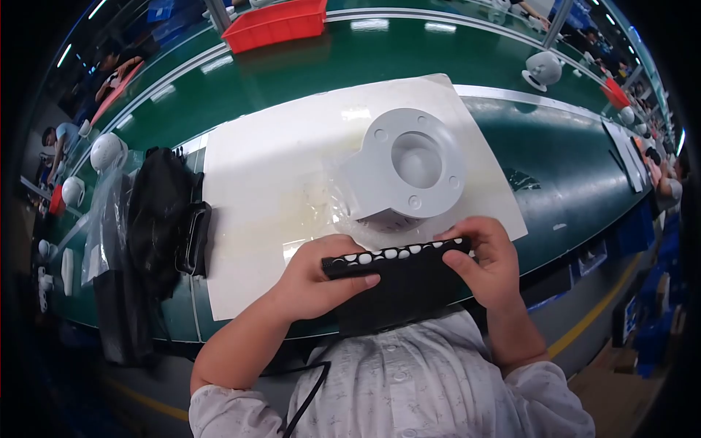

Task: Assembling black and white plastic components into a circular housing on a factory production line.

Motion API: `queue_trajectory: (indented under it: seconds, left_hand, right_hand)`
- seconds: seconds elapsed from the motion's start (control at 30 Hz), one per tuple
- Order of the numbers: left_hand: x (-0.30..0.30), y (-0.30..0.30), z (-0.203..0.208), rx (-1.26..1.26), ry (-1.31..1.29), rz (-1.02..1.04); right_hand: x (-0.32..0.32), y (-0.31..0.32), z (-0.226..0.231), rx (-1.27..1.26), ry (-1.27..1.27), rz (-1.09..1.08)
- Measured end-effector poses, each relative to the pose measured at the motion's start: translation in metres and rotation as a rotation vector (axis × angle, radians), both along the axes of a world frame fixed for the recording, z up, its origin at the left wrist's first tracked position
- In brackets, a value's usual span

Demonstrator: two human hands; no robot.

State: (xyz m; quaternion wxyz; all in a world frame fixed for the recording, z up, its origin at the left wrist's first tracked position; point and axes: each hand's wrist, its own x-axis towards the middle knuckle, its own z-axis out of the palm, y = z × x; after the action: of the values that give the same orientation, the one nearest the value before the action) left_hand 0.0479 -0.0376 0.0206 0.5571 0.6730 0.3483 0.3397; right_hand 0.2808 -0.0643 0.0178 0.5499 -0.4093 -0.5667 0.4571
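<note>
Honestly, with the left hand (310,281) and right hand (489,266) pinching opposite ends of that flat black panel (398,288) with white round spots (391,254), just nearer the body than the white ring-faced plastic housing (380,179), even pressure should stop it twisting.

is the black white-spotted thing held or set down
Held: the left hand and right hand grip opposite ends of the black thing.
</note>
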Motion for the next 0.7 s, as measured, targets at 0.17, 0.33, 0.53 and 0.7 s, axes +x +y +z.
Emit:
queue_trajectory:
  seconds: [0.17,0.33,0.53,0.7]
  left_hand:
    - [0.0,0.003,-0.001,0.231,0.066,0.015]
    - [0.0,0.002,-0.001,0.211,0.08,-0.001]
    - [-0.004,-0.002,-0.001,0.141,0.08,0.072]
    - [-0.015,0.0,-0.004,0.145,0.095,0.025]
  right_hand:
    - [0.002,0.01,0.006,0.631,-0.641,-0.169]
    - [-0.012,0.012,0.003,0.772,-0.624,-0.113]
    - [-0.027,0.007,0.0,0.82,-0.547,0.012]
    - [-0.058,0.015,0.008,0.749,-0.464,0.095]
